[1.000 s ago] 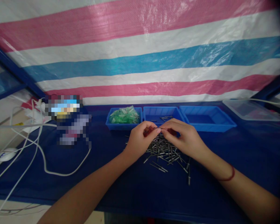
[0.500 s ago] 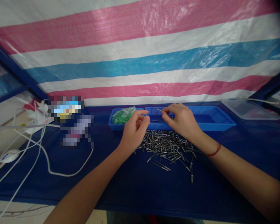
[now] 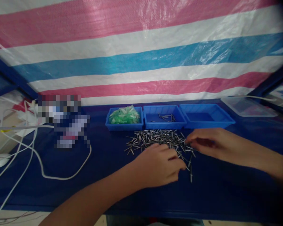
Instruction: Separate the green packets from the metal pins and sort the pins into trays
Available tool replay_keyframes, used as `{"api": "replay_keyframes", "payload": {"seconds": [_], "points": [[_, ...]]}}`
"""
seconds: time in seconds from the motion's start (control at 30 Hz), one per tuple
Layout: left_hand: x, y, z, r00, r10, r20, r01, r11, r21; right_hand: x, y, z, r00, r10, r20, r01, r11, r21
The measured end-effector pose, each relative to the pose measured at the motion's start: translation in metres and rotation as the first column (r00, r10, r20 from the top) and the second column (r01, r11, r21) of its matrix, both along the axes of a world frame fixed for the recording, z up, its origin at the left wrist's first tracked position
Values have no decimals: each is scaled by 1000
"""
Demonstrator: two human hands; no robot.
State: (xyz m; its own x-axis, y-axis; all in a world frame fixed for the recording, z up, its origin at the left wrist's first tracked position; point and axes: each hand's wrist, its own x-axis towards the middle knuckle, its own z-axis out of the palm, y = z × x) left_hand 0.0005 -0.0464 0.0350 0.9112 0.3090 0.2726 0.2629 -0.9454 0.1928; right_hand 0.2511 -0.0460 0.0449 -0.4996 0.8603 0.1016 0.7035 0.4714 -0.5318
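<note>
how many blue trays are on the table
3, in a row at the back of the table: left tray holds green pieces, middle tray a few metal pins, right tray sits beside it.

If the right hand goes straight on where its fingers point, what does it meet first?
Most likely the pile of metal pins: the right hand points left, fingertips at the pile's right edge; whether they touch is unclear.
</note>
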Motion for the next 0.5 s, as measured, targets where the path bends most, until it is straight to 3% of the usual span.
{"api": "replay_keyframes", "payload": {"seconds": [0.1,0.23,0.5], "points": [[10,-22,-8,998,-54,-29,56,996,75,11,-20,-13,998,33,62,-24,989,-143],[20,-34,-18,994,-100,-35,104,986,130,4,-23,-22,997,31,66,-30,999,-12],[23,-27,-25,999,-51,-9,52,955,292,-25,12,-14,974,104,203,-128,986,110]]}}
